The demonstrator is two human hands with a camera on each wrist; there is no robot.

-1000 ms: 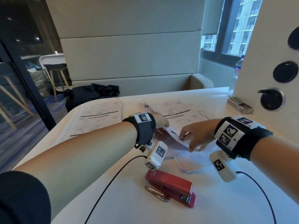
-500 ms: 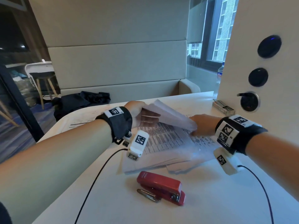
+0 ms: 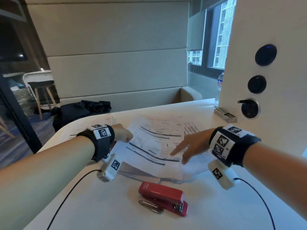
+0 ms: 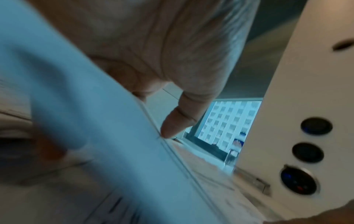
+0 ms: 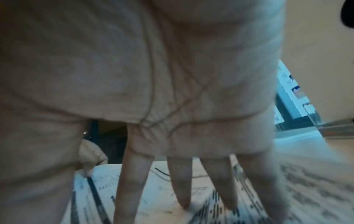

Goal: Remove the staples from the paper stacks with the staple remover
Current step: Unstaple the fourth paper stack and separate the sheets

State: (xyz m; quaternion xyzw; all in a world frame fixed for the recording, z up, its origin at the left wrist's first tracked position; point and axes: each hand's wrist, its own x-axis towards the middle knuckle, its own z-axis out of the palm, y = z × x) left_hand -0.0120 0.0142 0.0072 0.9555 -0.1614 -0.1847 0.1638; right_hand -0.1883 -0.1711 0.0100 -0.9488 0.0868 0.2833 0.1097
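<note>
Two tools nearest: red stapler (image 3: 163,197), metal staple remover (image 3: 150,207) touching its near-left side, both untouched. Beyond, paper stack (image 3: 154,145) mid-table; left hand (image 3: 123,135) pinching the top sheet's left edge, right hand (image 3: 191,146) spread flat, fingers (image 5: 182,189) pressing print. Step judged: arranging sheets; next, reaching back for the remover. Far right, staple box (image 3: 225,115) by the wall; far left, more papers (image 3: 88,128).

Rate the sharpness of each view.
Head: mostly crisp, red stapler clear, right hand slightly smeared. Left wrist: heavy motion blur over the paper. Right wrist: palm soft, print beneath streaked.
</note>
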